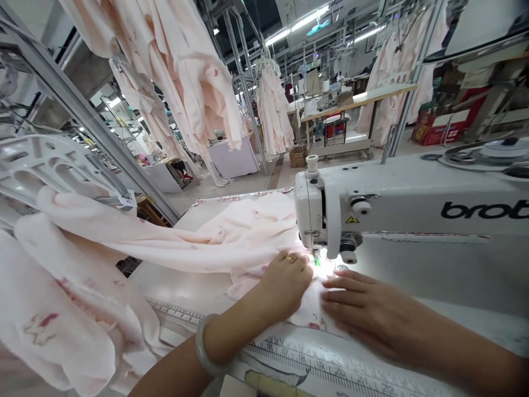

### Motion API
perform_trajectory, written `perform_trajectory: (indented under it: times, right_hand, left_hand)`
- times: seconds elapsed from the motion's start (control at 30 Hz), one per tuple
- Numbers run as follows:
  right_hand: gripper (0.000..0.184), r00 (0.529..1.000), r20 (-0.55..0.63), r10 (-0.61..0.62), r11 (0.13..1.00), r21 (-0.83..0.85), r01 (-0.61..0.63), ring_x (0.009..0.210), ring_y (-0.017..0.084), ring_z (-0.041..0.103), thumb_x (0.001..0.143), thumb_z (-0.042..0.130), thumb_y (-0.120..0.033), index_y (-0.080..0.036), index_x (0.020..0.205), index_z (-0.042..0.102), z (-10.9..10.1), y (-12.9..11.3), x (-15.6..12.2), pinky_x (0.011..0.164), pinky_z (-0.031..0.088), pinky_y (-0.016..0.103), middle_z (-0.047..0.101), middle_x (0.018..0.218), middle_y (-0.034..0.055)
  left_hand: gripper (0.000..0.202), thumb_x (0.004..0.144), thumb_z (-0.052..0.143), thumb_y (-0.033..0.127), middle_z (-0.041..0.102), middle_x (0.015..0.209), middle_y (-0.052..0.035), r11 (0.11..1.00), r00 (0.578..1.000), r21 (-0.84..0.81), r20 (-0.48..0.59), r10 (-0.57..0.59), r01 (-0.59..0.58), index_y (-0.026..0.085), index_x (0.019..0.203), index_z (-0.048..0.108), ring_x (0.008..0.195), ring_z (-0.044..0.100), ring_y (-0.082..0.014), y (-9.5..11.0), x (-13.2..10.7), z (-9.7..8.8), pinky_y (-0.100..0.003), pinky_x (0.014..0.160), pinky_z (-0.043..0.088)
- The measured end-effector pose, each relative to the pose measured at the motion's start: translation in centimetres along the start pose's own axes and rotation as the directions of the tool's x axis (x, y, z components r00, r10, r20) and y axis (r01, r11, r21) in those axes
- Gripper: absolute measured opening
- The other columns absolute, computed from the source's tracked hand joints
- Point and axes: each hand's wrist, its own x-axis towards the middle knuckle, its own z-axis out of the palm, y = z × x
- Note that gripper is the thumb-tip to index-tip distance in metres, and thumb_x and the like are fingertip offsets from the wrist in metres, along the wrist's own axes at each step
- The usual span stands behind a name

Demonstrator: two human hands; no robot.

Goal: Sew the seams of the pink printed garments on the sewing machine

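Note:
Pale pink printed fabric (256,226) lies across the sewing machine bed and runs under the lit needle area (317,256) of a white sewing machine (397,193). Just left of the presser foot, my left hand (287,281) is closed on the fabric, its fingers curled and knuckles up. It has a ring and a pale bangle (206,344) on the wrist. On the other side of the needle, my right hand (367,306) lies flat with fingers stretched out, the tips at the fabric's edge. The fabric directly beneath both hands is hidden.
A printed ruler strip (306,361) runs along the table's front edge. More pink fabric pieces (61,314) hang at the left by a white plastic hanger rack (45,165). Pink garments (198,71) hang overhead beside a metal post (95,127). Another worktable (363,99) stands behind.

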Motion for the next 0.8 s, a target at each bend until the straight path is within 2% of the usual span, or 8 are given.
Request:
perform_trajectory:
  times: [0.1, 0.17, 0.27, 0.37, 0.43, 0.63, 0.73, 0.8]
  right_hand:
    - [0.026, 0.999, 0.041, 0.029, 0.994, 0.107, -0.033, 0.107, 0.021, 0.068, 0.107, 0.044, -0.019, -0.021, 0.113, 0.069, -0.2, -1.0, 0.2, 0.104, 0.048, 0.038, 0.076, 0.103, 0.0061]
    - [0.026, 0.996, 0.085, 0.029, 0.987, 0.156, -0.043, 0.104, 0.022, 0.069, 0.106, 0.043, -0.02, -0.021, 0.11, 0.069, -0.5, -1.4, 0.3, 0.099, 0.051, 0.037, 0.076, 0.1, 0.007]
    - [0.024, 0.987, 0.162, 0.004, 0.976, 0.214, -0.04, 0.1, 0.023, 0.069, 0.103, 0.043, -0.021, -0.021, 0.105, 0.068, -0.9, -1.8, 0.6, 0.092, 0.053, 0.036, 0.074, 0.098, 0.0079]
    - [0.021, 0.974, 0.228, -0.009, 0.969, 0.244, -0.049, 0.091, 0.023, 0.068, 0.1, 0.044, -0.022, -0.021, 0.1, 0.065, -1.2, -2.1, 0.8, 0.083, 0.052, 0.036, 0.072, 0.095, 0.0072]
    - [0.021, 0.965, 0.263, -0.004, 0.966, 0.25, -0.065, 0.09, 0.024, 0.067, 0.098, 0.044, -0.023, -0.021, 0.102, 0.064, -1.4, -2.3, 0.9, 0.082, 0.051, 0.037, 0.071, 0.096, 0.007]
    - [0.028, 0.961, 0.277, 0.021, 0.936, 0.331, -0.116, 0.103, 0.026, 0.067, 0.097, 0.046, -0.025, -0.02, 0.116, 0.065, -1.6, -2.4, 0.9, 0.09, 0.051, 0.039, 0.073, 0.108, 0.0085]
    - [0.034, 0.968, 0.246, 0.056, 0.945, 0.298, -0.131, 0.115, 0.027, 0.066, 0.103, 0.05, -0.037, -0.019, 0.129, 0.064, -1.3, -2.0, 1.0, 0.1, 0.051, 0.041, 0.072, 0.119, 0.0114]
    - [0.047, 0.976, 0.206, 0.067, 0.968, 0.224, -0.114, 0.122, 0.03, 0.063, 0.103, 0.053, -0.049, -0.016, 0.136, 0.061, -1.1, -1.6, 0.9, 0.106, 0.049, 0.044, 0.069, 0.128, 0.0149]
  left_hand:
    - [0.02, 0.078, 0.056, -0.001, 0.067, 0.094, -0.0089, 0.995, 0.997, 0.065, -0.028, -0.078, 0.08, 0.015, 0.088, 0.061, 0.092, 0.062, -0.0263, 0.8, -1.1, -1.9, -0.042, 0.097, 0.05]
    - [0.02, 0.08, 0.056, 0.0, 0.065, 0.085, -0.0063, 0.994, 0.992, 0.04, -0.081, -0.096, 0.099, 0.016, 0.09, 0.061, 0.081, 0.06, -0.0245, 1.7, -1.7, -2.3, -0.039, 0.087, 0.051]
    - [0.015, 0.085, 0.058, 0.007, 0.063, 0.082, -0.0038, 0.997, 0.988, -0.058, -0.143, -0.058, 0.05, 0.017, 0.096, 0.061, 0.076, 0.057, -0.0234, 3.0, -2.0, -1.6, -0.037, 0.078, 0.05]
    - [0.006, 0.086, 0.059, 0.012, 0.062, 0.087, -0.0048, 0.994, 0.988, -0.111, -0.151, -0.03, 0.013, 0.018, 0.087, 0.059, 0.079, 0.056, -0.0238, 3.9, -1.9, -0.1, -0.038, 0.075, 0.048]
    - [0.006, 0.086, 0.057, 0.012, 0.064, 0.094, -0.0066, 0.991, 0.988, -0.135, -0.152, -0.021, 0.0, 0.018, 0.086, 0.058, 0.084, 0.057, -0.0243, 4.1, -1.8, 0.8, -0.038, 0.076, 0.048]
    - [0.006, 0.085, 0.055, 0.012, 0.067, 0.091, -0.0067, 0.983, 0.989, -0.18, -0.145, 0.006, -0.032, 0.018, 0.087, 0.058, 0.083, 0.059, -0.0235, 3.0, -1.5, 1.8, -0.037, 0.08, 0.048]
    - [0.008, 0.088, 0.054, 0.012, 0.069, 0.099, -0.0084, 0.972, 0.991, -0.223, -0.126, 0.04, -0.067, 0.017, 0.09, 0.059, 0.093, 0.063, -0.0236, 1.5, -0.8, 2.1, -0.037, 0.089, 0.049]
    - [0.014, 0.089, 0.051, 0.009, 0.069, 0.111, -0.0094, 0.961, 0.991, -0.259, -0.116, 0.07, -0.098, 0.017, 0.095, 0.061, 0.103, 0.063, -0.0227, 0.5, -0.2, 2.1, -0.035, 0.095, 0.048]
